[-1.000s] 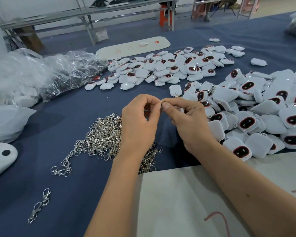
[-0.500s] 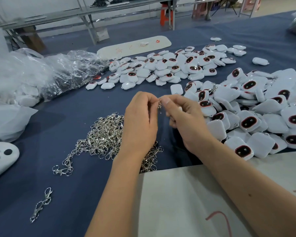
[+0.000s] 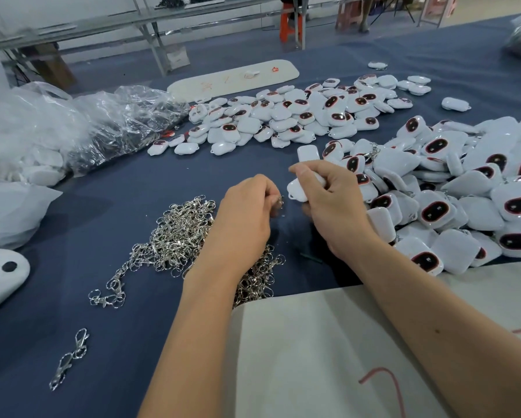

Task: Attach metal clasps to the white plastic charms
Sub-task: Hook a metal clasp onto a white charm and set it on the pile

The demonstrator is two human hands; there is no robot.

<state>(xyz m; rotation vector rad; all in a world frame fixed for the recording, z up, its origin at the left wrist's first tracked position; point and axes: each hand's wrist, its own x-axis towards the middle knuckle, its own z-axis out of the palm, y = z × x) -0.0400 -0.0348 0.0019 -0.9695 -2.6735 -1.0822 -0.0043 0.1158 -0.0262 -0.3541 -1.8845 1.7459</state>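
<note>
My right hand grips a white plastic charm, its small loop pointing left and down. My left hand pinches a small metal clasp just left of that charm; a narrow gap lies between them. Under my left wrist spreads a pile of silver clasps. A big heap of white charms with dark oval faces lies to the right of my right hand. A second spread of charms lies farther back.
Clear plastic bags of parts sit at the left. A loose clasp lies near the front left. A white sheet covers the near edge of the blue table. A white board lies at the back.
My hands, joined at the fingertips before, have parted slightly and dropped lower. The white charm now shows in my right hand, and the clasp stays pinched in my left.
</note>
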